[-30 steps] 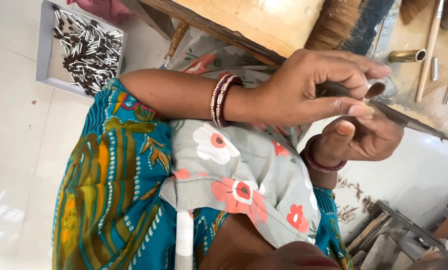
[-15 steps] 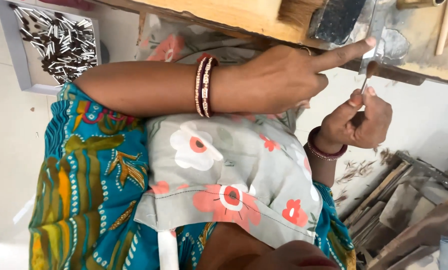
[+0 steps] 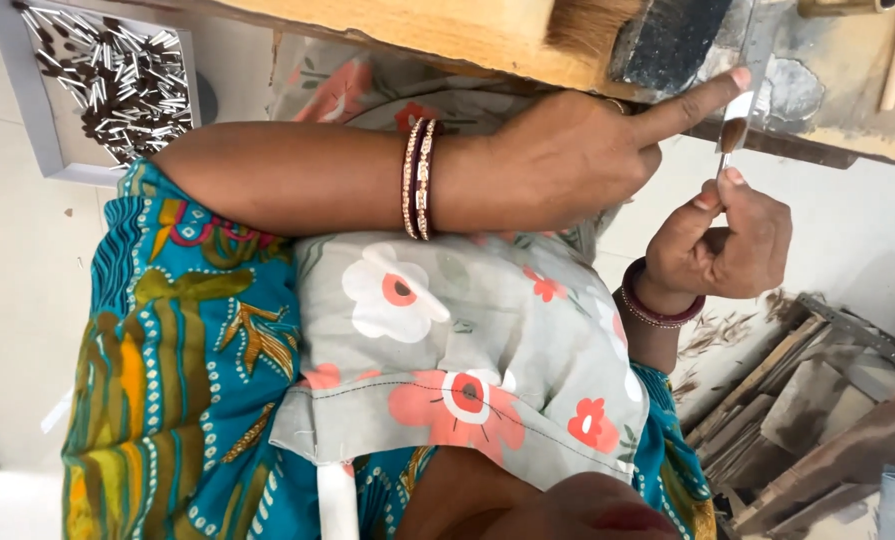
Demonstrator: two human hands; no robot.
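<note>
1. Hands: left hand [image 3: 567, 165] reaches across the lap from 9 o'clock, index finger stretched straight toward 2 o'clock and the other fingers curled under; it holds nothing. Right hand [image 3: 722, 245] sits lower, at 5 o'clock from that fingertip, closed in a pinch on the small brush [image 3: 733, 135].
2. Key relation: the small brush stands nearly upright, long axis running 12 to 6 o'clock, brown tuft uppermost and metal ferrule below it, between thumb and fingers. The left index fingertip lies just beside the tuft, on its 11 o'clock side; whether the two touch cannot be told. The right hand is the nearer one, since it carries the brush.
3. Work surface: a wooden bench [image 3: 417, 35] spans the top of the view from 10 to 2 o'clock. On it, at 12 o'clock from the left hand, rests a large flat brush [image 3: 657, 35] with pale bristles and a dark band. A stained grey patch [image 3: 797, 85] lies at 3 o'clock from the tuft.
4. Stock: a shallow white tray [image 3: 57, 150] at 10 o'clock holds a heap of metal ferrules [image 3: 117, 75], well apart from both hands.
5. Surroundings: pale floor; stacked wooden offcuts [image 3: 807, 400] at 4 o'clock.
</note>
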